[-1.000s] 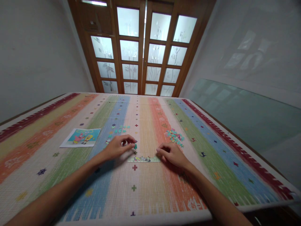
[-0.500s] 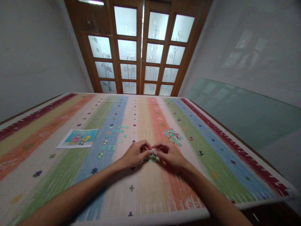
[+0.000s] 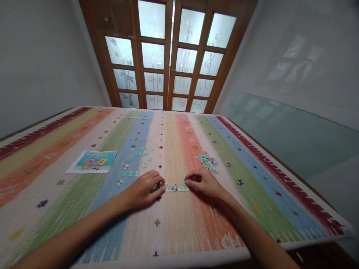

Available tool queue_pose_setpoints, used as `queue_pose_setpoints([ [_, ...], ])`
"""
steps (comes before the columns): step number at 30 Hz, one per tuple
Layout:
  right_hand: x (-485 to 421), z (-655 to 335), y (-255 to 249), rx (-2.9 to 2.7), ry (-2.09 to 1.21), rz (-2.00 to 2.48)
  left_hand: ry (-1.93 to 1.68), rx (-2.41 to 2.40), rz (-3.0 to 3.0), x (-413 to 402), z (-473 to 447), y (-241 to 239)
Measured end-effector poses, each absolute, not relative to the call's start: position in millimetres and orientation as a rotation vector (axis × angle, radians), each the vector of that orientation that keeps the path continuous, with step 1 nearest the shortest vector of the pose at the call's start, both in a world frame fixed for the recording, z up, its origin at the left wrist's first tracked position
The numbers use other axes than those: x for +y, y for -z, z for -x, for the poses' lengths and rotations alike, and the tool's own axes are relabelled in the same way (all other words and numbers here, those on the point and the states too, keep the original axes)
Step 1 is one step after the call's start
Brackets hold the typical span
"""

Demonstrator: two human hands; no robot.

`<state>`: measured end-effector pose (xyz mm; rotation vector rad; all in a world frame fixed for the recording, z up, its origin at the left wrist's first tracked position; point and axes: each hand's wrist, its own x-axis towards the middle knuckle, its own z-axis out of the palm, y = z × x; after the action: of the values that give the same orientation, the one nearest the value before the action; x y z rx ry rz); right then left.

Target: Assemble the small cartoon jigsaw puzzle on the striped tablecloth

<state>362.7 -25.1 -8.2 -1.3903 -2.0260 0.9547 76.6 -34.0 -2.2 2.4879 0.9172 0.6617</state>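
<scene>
We log: narrow pale-green strip of jigsaw pieces (image 3: 176, 188) between our hands | left hand (image 3: 148, 188) at strip's left end, grip unclear | right hand (image 3: 203, 182) pinching small teal jigsaw piece (image 3: 186, 182) at strip's right end

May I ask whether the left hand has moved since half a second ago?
Yes: judged against the central yellow stripe, the left hand has moved left.

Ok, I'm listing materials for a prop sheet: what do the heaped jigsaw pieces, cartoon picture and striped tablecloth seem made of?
Heaped jigsaw pieces: probably printed cardboard, being flat and colourful; too small to judge gloss.
Cartoon picture: likely matte paper, a glare-free sheet with white margins.
Striped tablecloth: apparently matte fabric, given its woven-looking grid, though printed plastic is possible.
</scene>
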Motion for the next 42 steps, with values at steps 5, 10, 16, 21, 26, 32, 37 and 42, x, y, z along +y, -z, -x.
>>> queue_pose_setpoints([
  [5,-25,-363,9,-2.067,-0.869,1.404,-0.653,0.926,-2.497,-32,-74,6],
  [10,-27,-362,7,-2.109,-0.769,1.405,-0.662,0.916,-2.499,-30,-74,9],
  [16,-26,-363,8,-2.120,-0.787,1.387,-0.685,0.910,-2.509,-31,-73,10],
  [21,-24,-364,11,-2.170,-0.738,1.331,-0.703,0.910,-2.527,-32,-73,10],
  [26,-25,-364,9,-2.247,-0.678,1.289,-0.712,0.898,-2.546,-32,-73,11],
  [32,-27,-363,3,-2.296,-0.644,1.294,-0.716,0.907,-2.552,-32,-72,13],
  [37,-27,-363,2,-2.292,-0.668,1.288,-0.725,0.899,-2.553,-33,-73,13],
  [42,-27,-364,4,-2.285,-0.664,1.274,-0.724,0.893,-2.563,-33,-73,14],
])
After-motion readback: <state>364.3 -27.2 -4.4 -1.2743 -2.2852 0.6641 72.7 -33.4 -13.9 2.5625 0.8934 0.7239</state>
